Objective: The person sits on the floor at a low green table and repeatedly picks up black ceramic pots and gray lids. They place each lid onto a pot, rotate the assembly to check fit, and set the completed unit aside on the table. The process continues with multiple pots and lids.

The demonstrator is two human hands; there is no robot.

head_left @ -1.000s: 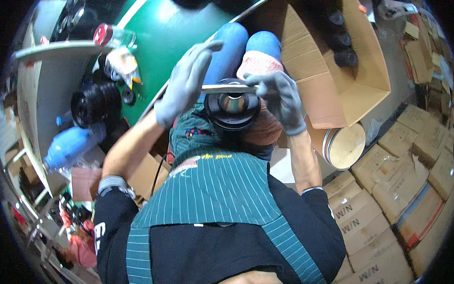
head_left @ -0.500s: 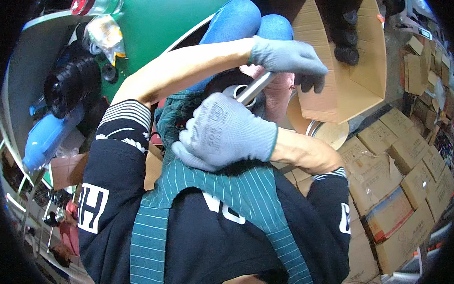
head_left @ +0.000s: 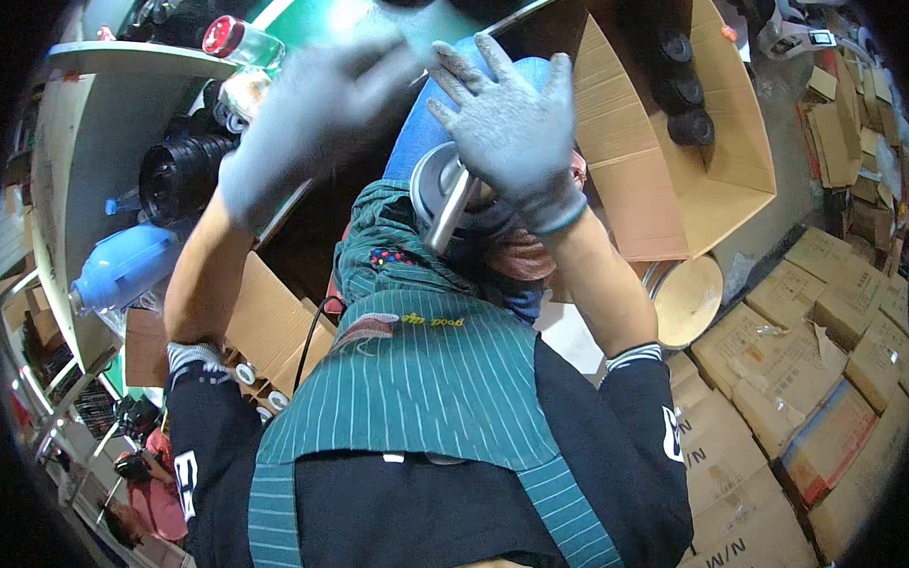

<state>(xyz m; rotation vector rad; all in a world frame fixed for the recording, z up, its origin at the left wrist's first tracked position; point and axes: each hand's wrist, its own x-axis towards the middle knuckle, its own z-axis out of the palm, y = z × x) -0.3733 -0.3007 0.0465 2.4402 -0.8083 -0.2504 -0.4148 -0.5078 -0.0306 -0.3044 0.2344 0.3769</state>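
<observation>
My right hand, in a grey knit glove, spreads its fingers over a round grey metal part at my lap. A short shiny metal rod lies slantwise across that part, its far end hidden under the hand. My left hand, gloved alike and blurred by motion, is up at the left near the table edge. Its fingers look stretched out, and I see nothing in them. Beyond it stands a clear jar with a red lid.
An open cardboard box with several black round parts stands at the right. Stacked cartons lie nearer. At the left are black ringed parts, a blue bottle-shaped object and a green tabletop.
My left hand has swung from the far right to the upper left. My right hand has let go of the rod and moved forward, fingers spread. The rod now tilts toward me.
</observation>
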